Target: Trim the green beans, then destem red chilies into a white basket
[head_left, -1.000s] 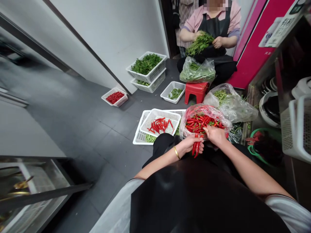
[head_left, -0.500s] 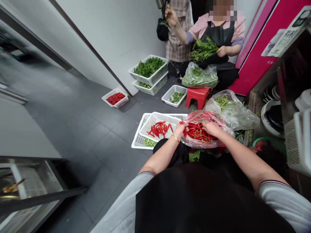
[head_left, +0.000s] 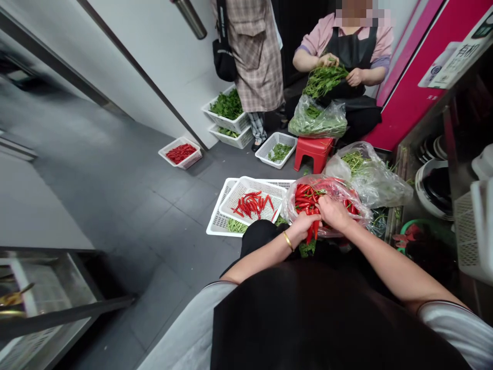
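Note:
Several red chili peppers [head_left: 314,231] hang from my left hand [head_left: 302,228], whose fingers are closed around them at the front edge of a clear plastic bag [head_left: 288,209]. My right hand [head_left: 333,211] is closed too, its fingertips pinched at the upper ends of those chilies; exactly what sits between them is partly hidden. More red chilies [head_left: 304,195] with green stems fill the open bag beneath and behind both hands. To the left, loose red chilies [head_left: 252,204] lie in a white perforated basket [head_left: 275,191], which rests on a larger white basket [head_left: 217,224] with green pods in it.
Across from me a seated person [head_left: 354,51] handles leafy greens [head_left: 325,79] above a bag on a red stool [head_left: 314,149]. Another person in a plaid garment [head_left: 256,56] stands by stacked baskets [head_left: 231,123]. A basket of red chilies [head_left: 180,153] sits on the floor; a shelf is at right.
My left hand has moved right and toward me, with chilies now hanging from it; my right hand has come close to it. The plaid-clothed person has moved left, and the seated person's raised hand has lowered.

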{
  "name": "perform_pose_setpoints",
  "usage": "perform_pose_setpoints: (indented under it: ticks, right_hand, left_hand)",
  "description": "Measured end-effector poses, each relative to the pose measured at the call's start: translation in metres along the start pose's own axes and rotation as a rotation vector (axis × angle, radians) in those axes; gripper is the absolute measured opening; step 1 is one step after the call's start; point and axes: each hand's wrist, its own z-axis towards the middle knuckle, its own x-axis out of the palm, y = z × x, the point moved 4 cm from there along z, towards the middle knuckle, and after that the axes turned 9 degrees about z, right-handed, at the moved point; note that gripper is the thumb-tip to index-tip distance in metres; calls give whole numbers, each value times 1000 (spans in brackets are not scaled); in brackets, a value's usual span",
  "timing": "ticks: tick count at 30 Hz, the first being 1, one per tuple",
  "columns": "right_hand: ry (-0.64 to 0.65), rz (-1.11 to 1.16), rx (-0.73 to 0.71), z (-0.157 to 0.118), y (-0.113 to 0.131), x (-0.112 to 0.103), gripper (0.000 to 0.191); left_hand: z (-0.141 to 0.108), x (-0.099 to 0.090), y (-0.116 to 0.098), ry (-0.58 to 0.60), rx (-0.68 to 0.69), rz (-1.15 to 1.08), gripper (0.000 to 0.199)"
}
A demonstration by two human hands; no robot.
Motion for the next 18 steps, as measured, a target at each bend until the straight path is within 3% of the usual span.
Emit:
perform_pose_setpoints:
  ticks: [4, 9, 13, 16, 18]
  right_hand:
    - [174, -117, -36, 22, 11, 16, 35]
    - [309, -165, -13, 70, 23, 28, 40]
    - [293, -180, 28, 75, 8, 11, 40]
    - [221, -180, 43, 60, -10, -10, 38]
    - [191, -153, 18, 50, -19, -21, 34]
  left_hand:
    - [-7, -21, 12, -72, -148, -29, 14]
    - [2, -54, -10, -161, -55, -16, 26]
    - [18, -64, -34, -266, 237, 460, 26]
    - [32, -50, -45, -301, 446, 943, 39]
    - [43, -37, -45, -278, 472, 1146, 45]
